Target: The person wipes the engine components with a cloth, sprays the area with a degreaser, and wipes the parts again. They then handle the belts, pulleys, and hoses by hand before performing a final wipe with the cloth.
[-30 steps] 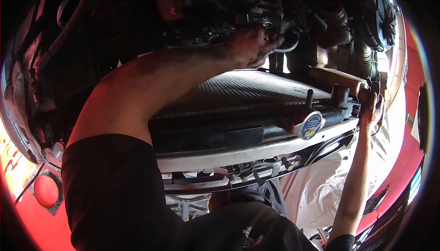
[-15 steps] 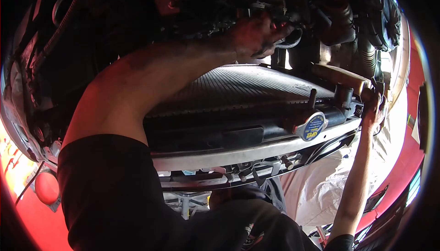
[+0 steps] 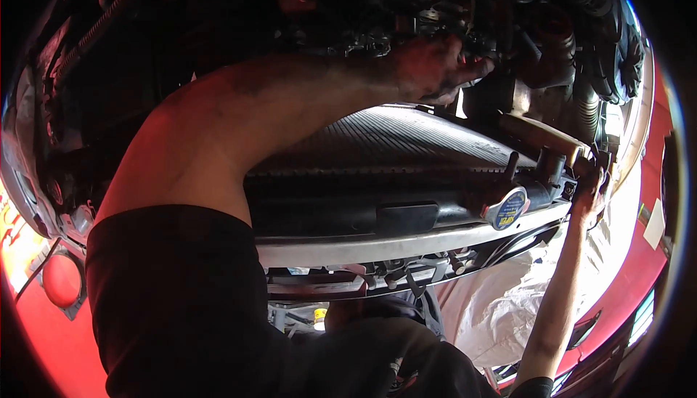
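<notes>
My left hand (image 3: pixel 433 71), smudged dark, reaches over the radiator (image 3: pixel 406 133) into the shadowed engine parts. Its fingers are bent around something too dark to make out. At the right end of the radiator, beside its black hose neck (image 3: pixel 553 164), is my right hand (image 3: pixel 592 189). The fingers there are curled at the edge, and what they grip is hidden. A radiator cap (image 3: pixel 508 209) with a blue and yellow label sits on the black top tank (image 3: pixel 319 213).
A pale metal crossbar (image 3: pixel 341 250) runs in front of the tank. Ribbed hoses (image 3: pixel 587 111) hang at the right. A whitish crumpled cover (image 3: pixel 501 314) lies over the red bodywork (image 3: pixel 635 253). A round red lamp (image 3: pixel 63 280) is at the lower left.
The whole view has shifted slightly. My left hand sits a little farther right and lower in view, and the round hose end beside it is now covered. My right hand stays at the radiator's end.
</notes>
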`<state>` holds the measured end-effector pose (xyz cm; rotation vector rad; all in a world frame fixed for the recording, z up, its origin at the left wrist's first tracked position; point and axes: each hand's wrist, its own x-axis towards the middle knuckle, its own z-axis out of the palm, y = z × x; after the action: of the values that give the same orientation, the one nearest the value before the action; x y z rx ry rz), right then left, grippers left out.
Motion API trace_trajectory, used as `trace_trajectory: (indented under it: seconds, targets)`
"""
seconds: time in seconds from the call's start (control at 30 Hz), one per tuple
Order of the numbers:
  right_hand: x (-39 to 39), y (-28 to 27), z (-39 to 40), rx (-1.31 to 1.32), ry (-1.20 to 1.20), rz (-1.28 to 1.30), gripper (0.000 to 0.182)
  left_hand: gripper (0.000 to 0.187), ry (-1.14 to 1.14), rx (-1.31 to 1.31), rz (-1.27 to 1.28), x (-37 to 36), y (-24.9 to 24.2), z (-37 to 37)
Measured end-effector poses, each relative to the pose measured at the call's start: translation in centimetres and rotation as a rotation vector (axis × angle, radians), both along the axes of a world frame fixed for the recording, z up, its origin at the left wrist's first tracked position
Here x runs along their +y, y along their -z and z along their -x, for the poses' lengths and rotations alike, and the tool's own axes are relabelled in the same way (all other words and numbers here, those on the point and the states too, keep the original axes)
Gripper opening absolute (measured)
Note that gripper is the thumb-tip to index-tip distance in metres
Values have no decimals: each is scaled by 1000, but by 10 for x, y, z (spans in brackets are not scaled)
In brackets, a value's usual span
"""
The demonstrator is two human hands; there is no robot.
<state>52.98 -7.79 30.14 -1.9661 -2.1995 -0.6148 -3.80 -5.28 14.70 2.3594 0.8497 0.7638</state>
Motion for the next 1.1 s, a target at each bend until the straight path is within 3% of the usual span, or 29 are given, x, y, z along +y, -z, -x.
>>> trace_trajectory:
  seconds: [0.03,0.07,0.1,0.17,0.23,0.33,0.4,0.47,0.53,0.6,0.67,0.7,0.77,0.8,0.83,0.9,0.93,1.03,1.1]
  targets:
    - [1,0,-2,34,39,24,37,76,-124,98,-176,-5,-5,0]
    - [2,1,-3,68,78,47,42,75,-151,112,-159,-8,-2,1]
    - [3,-2,-6,-82,-89,-20,34,75,-178,122,-147,-10,1,1]
    - [3,-7,3,-121,-194,-57,34,67,-160,232,-100,-10,-8,8]
    - [0,-4,16,120,-38,-53,38,65,-156,126,59,-7,-6,9]
    - [-1,-14,69,423,172,-66,40,72,-154,126,0,-2,8,3]
    - [4,-6,43,259,134,-67,41,77,-172,131,-113,0,13,-1]
    - [2,-5,53,431,213,-30,41,77,-196,86,-206,-4,-7,1]
    - [-4,-10,72,526,206,-37,41,77,-178,29,-99,-3,-17,-3]
    - [-3,-9,73,396,196,-62,42,75,-145,43,28,-2,4,-4]
    - [-3,-4,79,624,371,-3,43,76,-136,39,368,0,-19,1]
    - [-5,-7,76,582,310,8,43,76,-152,43,528,1,-32,3]
    - [-10,-16,107,583,309,21,42,75,-41,31,454,-12,-72,22]
    - [-11,-30,128,469,383,58,43,74,99,101,-164,-19,-66,32]
    - [-12,-31,131,524,332,45,43,77,122,76,-41,-26,-88,38]
    - [-9,-23,129,592,258,4,46,78,-33,39,14,-37,-142,45]
    - [-9,-18,124,507,250,-43,47,78,-107,19,45,-43,-170,47]
    - [-8,-14,129,696,221,-66,42,79,-338,-39,134,-45,-242,45]
    - [-11,-29,141,555,265,20,42,78,-451,37,156,-34,-271,34]
